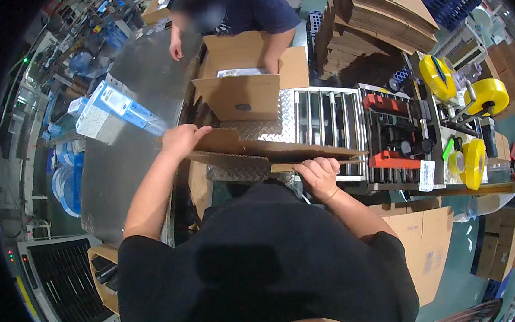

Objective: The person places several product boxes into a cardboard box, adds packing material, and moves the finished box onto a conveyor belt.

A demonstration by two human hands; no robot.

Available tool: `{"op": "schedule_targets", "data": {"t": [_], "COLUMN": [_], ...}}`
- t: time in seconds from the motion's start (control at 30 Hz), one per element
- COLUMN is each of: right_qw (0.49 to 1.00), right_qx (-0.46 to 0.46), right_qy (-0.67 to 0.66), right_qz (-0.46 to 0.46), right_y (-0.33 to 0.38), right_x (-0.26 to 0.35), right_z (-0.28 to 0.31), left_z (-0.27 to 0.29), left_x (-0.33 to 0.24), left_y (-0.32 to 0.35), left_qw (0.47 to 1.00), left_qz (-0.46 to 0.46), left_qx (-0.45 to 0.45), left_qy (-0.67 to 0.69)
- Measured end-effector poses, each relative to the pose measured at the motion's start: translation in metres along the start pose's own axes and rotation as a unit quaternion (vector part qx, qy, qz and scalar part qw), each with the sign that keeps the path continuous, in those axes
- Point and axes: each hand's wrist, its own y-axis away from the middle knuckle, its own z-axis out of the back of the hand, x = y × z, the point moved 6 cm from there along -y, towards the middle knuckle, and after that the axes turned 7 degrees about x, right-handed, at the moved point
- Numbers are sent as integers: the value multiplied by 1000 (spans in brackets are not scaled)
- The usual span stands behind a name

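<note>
A partly flattened cardboard box point(241, 149) spans the space in front of my body, on its edge above the metal plate. My left hand point(184, 141) is closed on its left end, thumb pointing right along the top edge. At the right, my right hand point(319, 177) has its fingers curled over a flap on the near side. Beyond it stands an opened cardboard box point(239, 99) with its flaps up and a pale item point(241, 72) inside. A co-worker in a dark shirt point(257, 6) has one arm reaching into that box.
A roller conveyor point(326, 116) runs right to a taping machine with red parts point(393, 161). Yellow tape rolls point(474, 165) sit beyond. Flattened cartons point(379, 12) are stacked at the back right. Blue-and-white packages point(114, 108) lie on the dark table point(120, 184) to the left.
</note>
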Motion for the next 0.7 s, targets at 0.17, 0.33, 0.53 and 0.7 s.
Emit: {"op": "schedule_targets", "data": {"t": [0.17,0.33,0.53,0.7], "right_qw": [982,954,838,990], "right_qx": [77,106,497,69], "right_qy": [-170,-267,-135,-79], "right_qz": [14,89,180,90], "right_y": [-68,-75,-10,-92], "right_x": [-20,-27,23,-41], "right_z": [29,-9,-135,-15], "left_z": [6,-4,-63,-67], "left_x": [75,24,-81,-123], "left_y": [2,21,99,26], "left_qw": [997,986,870,895], "left_qz": [63,-13,-415,-323], "left_qx": [23,18,262,297], "left_qy": [-27,165,36,-78]}}
